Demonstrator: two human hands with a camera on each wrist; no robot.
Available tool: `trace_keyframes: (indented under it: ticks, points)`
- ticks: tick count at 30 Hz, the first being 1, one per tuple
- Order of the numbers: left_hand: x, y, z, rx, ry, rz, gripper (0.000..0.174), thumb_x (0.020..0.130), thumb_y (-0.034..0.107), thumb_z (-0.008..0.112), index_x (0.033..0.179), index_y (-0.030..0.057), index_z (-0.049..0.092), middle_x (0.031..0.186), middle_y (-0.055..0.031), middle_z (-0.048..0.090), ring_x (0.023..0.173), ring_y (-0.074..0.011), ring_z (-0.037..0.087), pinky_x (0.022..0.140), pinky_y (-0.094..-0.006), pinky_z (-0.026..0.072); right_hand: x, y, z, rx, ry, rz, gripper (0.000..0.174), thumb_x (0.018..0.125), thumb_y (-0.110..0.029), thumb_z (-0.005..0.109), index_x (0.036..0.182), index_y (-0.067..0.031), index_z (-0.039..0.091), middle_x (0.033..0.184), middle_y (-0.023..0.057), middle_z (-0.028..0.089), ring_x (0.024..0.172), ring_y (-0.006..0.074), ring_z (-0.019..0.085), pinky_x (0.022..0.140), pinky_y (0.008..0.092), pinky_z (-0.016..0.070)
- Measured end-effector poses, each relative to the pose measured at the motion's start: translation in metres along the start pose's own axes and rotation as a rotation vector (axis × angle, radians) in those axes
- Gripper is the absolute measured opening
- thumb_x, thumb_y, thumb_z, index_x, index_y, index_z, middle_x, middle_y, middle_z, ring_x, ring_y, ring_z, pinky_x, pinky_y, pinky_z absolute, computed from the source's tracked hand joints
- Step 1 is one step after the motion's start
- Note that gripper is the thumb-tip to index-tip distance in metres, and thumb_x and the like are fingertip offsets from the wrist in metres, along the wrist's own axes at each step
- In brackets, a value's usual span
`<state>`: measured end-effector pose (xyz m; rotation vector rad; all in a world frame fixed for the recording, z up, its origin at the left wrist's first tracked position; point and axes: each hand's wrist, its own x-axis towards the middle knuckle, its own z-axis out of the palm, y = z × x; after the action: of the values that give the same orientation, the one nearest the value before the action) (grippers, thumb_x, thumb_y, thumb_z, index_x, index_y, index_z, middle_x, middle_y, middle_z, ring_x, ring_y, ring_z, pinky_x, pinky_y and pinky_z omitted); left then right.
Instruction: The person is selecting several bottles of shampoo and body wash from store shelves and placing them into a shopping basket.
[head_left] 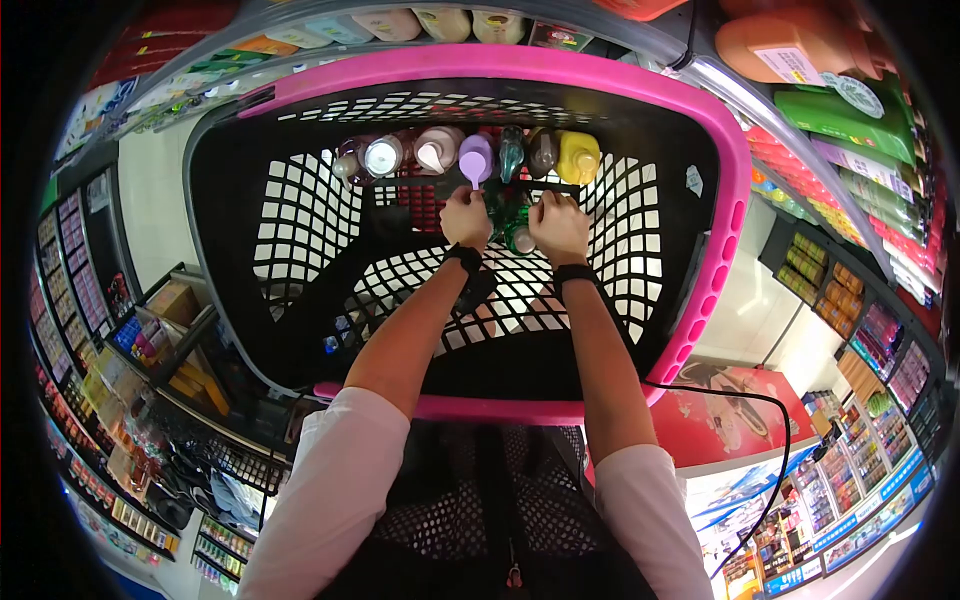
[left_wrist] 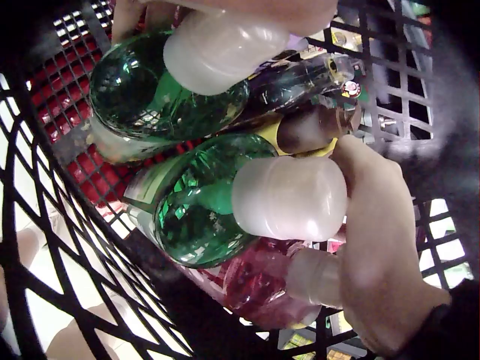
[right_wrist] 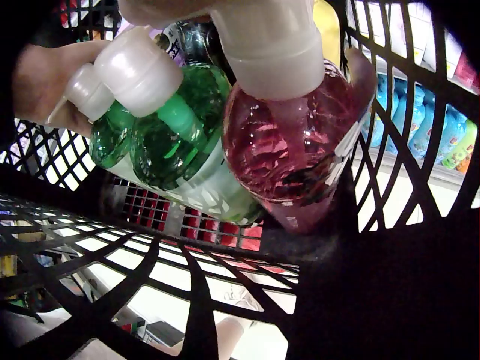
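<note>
Both hands reach down inside a black mesh shopping basket with a pink rim (head_left: 480,62). My left hand (head_left: 467,218) grips a green pump bottle (left_wrist: 124,94) with a white pump top, its fingers curled round the far side. On the right, my right hand (head_left: 560,225) holds a pink pump bottle (right_wrist: 281,150) near its pump, one finger reaching down its side. Between the hands stands a second green pump bottle (left_wrist: 210,202), its white pump (left_wrist: 289,196) close to the right hand in the left wrist view.
Along the basket's far wall stand several bottles, among them a purple one (head_left: 475,158), a brown one (head_left: 543,152) and a yellow one (head_left: 578,158). Store shelves (head_left: 870,150) surround the basket. A black cable (head_left: 785,420) runs past the right arm.
</note>
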<state>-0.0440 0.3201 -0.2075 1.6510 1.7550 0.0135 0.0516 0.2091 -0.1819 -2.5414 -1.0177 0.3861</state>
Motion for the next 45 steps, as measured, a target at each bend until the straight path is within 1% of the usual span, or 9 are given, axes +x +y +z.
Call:
trace_keyframes:
  ticks: [7, 13, 15, 18, 24, 28, 30, 36, 45]
  points:
    - [-0.003, -0.002, -0.002, 0.004, -0.035, -0.024, 0.018, 0.082, 0.028, 0.059, 0.087, 0.0175, 0.073, 0.073, -0.0107, 0.069, 0.074, -0.0293, 0.068, 0.067, -0.0402, 0.0521, -0.005, 0.001, 0.001, -0.004, -0.045, 0.019, 0.018, 0.079, -0.020, 0.056, 0.083, -0.0036, 0.063, 0.077, 0.0136, 0.064, 0.077, 0.0297, 0.065, 0.061, 0.0413, 0.0548]
    - [-0.005, -0.006, 0.000, -0.031, -0.012, -0.008, 0.020, 0.082, 0.028, 0.058, 0.087, 0.0155, 0.073, 0.075, -0.0139, 0.069, 0.076, -0.0325, 0.068, 0.070, -0.0423, 0.0521, -0.007, 0.000, -0.002, -0.016, -0.072, 0.015, 0.018, 0.080, -0.020, 0.055, 0.083, -0.0037, 0.063, 0.080, 0.0134, 0.065, 0.078, 0.0297, 0.065, 0.063, 0.0415, 0.0549]
    - [-0.007, -0.005, 0.001, 0.002, -0.017, 0.019, 0.020, 0.082, 0.027, 0.058, 0.087, 0.0148, 0.073, 0.077, -0.0150, 0.069, 0.077, -0.0341, 0.067, 0.071, -0.0432, 0.0521, -0.008, 0.001, -0.003, -0.037, -0.088, 0.030, 0.019, 0.080, -0.021, 0.055, 0.082, -0.0040, 0.062, 0.081, 0.0127, 0.065, 0.079, 0.0292, 0.066, 0.064, 0.0416, 0.0548]
    - [-0.007, -0.004, 0.000, -0.014, -0.028, 0.000, 0.020, 0.082, 0.027, 0.058, 0.087, 0.0146, 0.073, 0.078, -0.0155, 0.069, 0.078, -0.0343, 0.067, 0.071, -0.0433, 0.0521, -0.009, 0.002, -0.001, -0.044, -0.087, 0.038, 0.018, 0.080, -0.021, 0.055, 0.081, -0.0045, 0.061, 0.081, 0.0123, 0.065, 0.079, 0.0290, 0.065, 0.064, 0.0417, 0.0547]
    - [-0.006, -0.003, -0.002, -0.014, -0.039, -0.007, 0.020, 0.082, 0.027, 0.058, 0.087, 0.0141, 0.073, 0.077, -0.0155, 0.069, 0.077, -0.0343, 0.068, 0.071, -0.0433, 0.0523, -0.010, 0.003, 0.002, -0.022, -0.062, 0.022, 0.017, 0.080, -0.022, 0.056, 0.080, -0.0052, 0.061, 0.080, 0.0122, 0.065, 0.078, 0.0293, 0.065, 0.063, 0.0418, 0.0544]
    - [-0.008, -0.001, -0.004, -0.005, -0.058, -0.010, 0.020, 0.082, 0.027, 0.058, 0.088, 0.0142, 0.073, 0.076, -0.0154, 0.069, 0.077, -0.0344, 0.068, 0.071, -0.0433, 0.0522, -0.010, 0.004, 0.002, -0.037, -0.080, 0.036, 0.017, 0.080, -0.022, 0.056, 0.080, -0.0053, 0.061, 0.079, 0.0122, 0.065, 0.078, 0.0294, 0.065, 0.063, 0.0420, 0.0544]
    - [-0.010, 0.000, -0.003, 0.016, -0.035, -0.001, 0.021, 0.082, 0.027, 0.057, 0.088, 0.0145, 0.073, 0.076, -0.0152, 0.069, 0.077, -0.0337, 0.068, 0.071, -0.0431, 0.0523, -0.010, 0.005, 0.002, -0.045, -0.081, 0.037, 0.017, 0.080, -0.022, 0.056, 0.080, -0.0051, 0.061, 0.080, 0.0124, 0.065, 0.078, 0.0295, 0.065, 0.063, 0.0423, 0.0545]
    - [-0.007, 0.002, -0.003, 0.043, -0.046, -0.002, 0.021, 0.082, 0.028, 0.058, 0.088, 0.0146, 0.073, 0.074, -0.0139, 0.069, 0.076, -0.0323, 0.068, 0.070, -0.0426, 0.0522, -0.009, 0.004, 0.000, -0.035, -0.083, 0.050, 0.018, 0.080, -0.022, 0.056, 0.080, -0.0049, 0.061, 0.080, 0.0129, 0.066, 0.077, 0.0301, 0.066, 0.062, 0.0430, 0.0546]
    - [-0.003, 0.007, -0.004, -0.006, -0.043, 0.009, 0.020, 0.082, 0.029, 0.059, 0.087, 0.0159, 0.073, 0.073, -0.0121, 0.069, 0.076, -0.0309, 0.068, 0.069, -0.0414, 0.0517, -0.002, 0.007, 0.004, -0.015, -0.055, 0.035, 0.020, 0.080, -0.022, 0.056, 0.084, -0.0046, 0.063, 0.081, 0.0132, 0.066, 0.076, 0.0302, 0.066, 0.063, 0.0422, 0.0548]
